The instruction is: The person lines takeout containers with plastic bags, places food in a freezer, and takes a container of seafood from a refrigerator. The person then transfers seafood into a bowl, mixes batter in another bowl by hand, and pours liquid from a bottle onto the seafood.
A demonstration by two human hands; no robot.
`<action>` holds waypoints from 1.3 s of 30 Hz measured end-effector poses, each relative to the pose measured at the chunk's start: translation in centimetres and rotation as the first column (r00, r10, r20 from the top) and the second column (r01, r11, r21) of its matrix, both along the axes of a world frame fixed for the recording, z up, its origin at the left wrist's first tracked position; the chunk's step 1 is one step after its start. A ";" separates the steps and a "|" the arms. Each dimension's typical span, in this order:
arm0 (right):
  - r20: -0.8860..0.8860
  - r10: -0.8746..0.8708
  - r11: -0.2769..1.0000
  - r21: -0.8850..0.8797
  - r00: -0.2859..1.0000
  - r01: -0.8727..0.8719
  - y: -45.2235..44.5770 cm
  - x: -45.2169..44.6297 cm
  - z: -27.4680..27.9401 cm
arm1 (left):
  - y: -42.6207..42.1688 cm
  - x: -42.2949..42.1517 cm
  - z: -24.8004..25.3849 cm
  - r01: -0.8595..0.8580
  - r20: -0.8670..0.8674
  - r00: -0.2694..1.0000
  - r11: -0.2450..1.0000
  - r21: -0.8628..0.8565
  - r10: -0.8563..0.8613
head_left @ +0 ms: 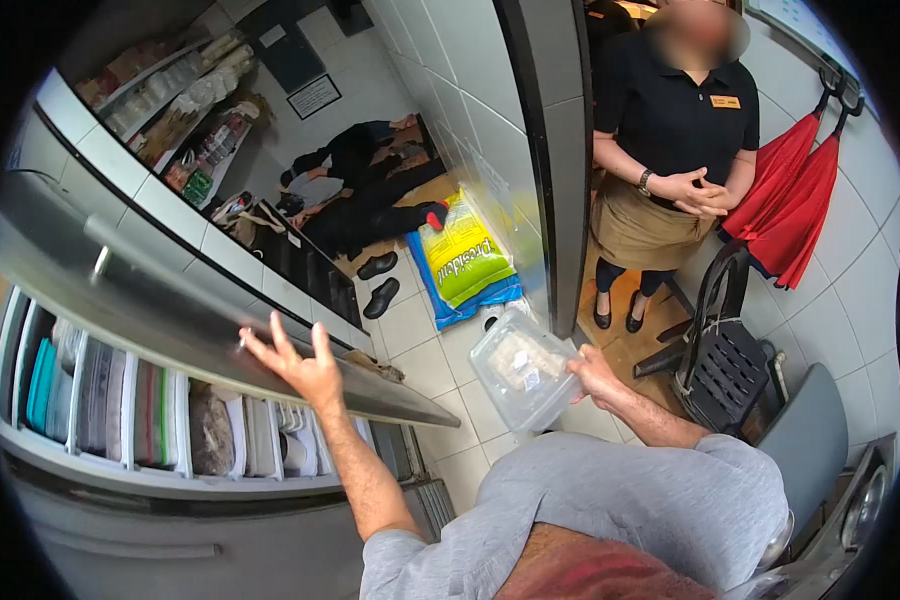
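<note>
My right hand [595,377] grips the near right edge of a clear plastic container [520,370], which has pale contents and a small white label. The container is held over the tiled floor. My left hand [295,368] is raised with its fingers spread, beside the edge of an open grey fridge door [170,270]; whether the fingertips touch the door is not clear. Below the door, fridge door shelves [150,468] hold teal, grey and white items standing in a row.
A person [675,130] in a black shirt stands at the right with hands together. Red aprons [795,190] hang beside a black chair [725,350]. A yellow and blue sack [460,260], black shoes [380,297] and someone lying down [355,210] are farther back.
</note>
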State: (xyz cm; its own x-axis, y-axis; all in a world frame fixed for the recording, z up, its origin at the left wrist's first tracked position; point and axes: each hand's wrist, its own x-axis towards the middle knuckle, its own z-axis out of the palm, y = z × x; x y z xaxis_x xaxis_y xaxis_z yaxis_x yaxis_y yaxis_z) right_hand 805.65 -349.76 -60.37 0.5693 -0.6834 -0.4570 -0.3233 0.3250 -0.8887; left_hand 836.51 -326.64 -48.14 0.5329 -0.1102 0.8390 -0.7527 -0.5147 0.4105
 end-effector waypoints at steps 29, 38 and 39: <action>0.802 0.382 0.832 -0.083 0.458 -0.549 26.3 40.2 18.9 | 33.7 -6.0 -15.6 -0.213 -0.780 0.614 0.927 -0.308 -0.118; 0.870 0.474 0.685 -0.269 0.134 -0.678 34.0 59.3 34.8 | 36.7 -18.4 -36.8 -0.271 -0.968 0.038 0.935 0.231 0.250; 0.882 0.460 0.653 -0.257 0.104 -0.712 33.8 62.7 36.0 | 36.7 -20.2 -38.6 -0.338 -0.978 -0.051 0.918 0.207 0.201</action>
